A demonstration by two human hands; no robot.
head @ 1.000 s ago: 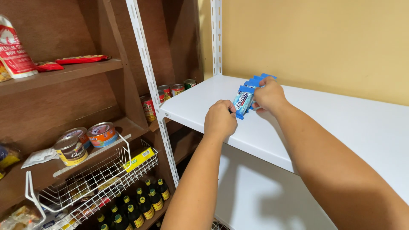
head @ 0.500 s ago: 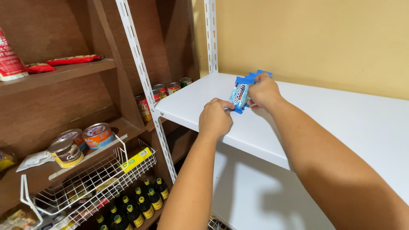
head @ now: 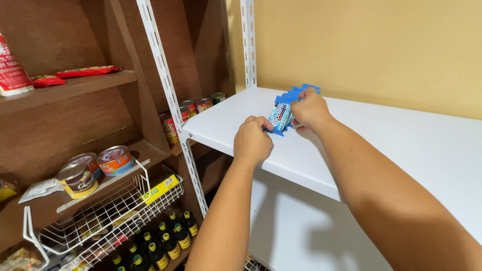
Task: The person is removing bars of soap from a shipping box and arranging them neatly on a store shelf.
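A strip of small blue sachets (head: 282,114) stands upright on the white metal shelf (head: 391,135). My left hand (head: 252,139) pinches its near end, fingers curled around the front packet. My right hand (head: 309,109) grips the strip's far side from above, covering most of the back packets. Both forearms reach in from the lower right.
A white slotted upright (head: 168,90) divides the white shelf from brown wooden shelves at left. These hold round tins (head: 98,164), cans (head: 191,108) and red packets (head: 75,73). Below hang a wire basket (head: 108,216) and several dark bottles (head: 165,241). A yellow wall stands behind.
Both hands and the sachet strip stay in about the same spot on the shelf; the view has shifted slightly. The grip on the strip is unchanged.
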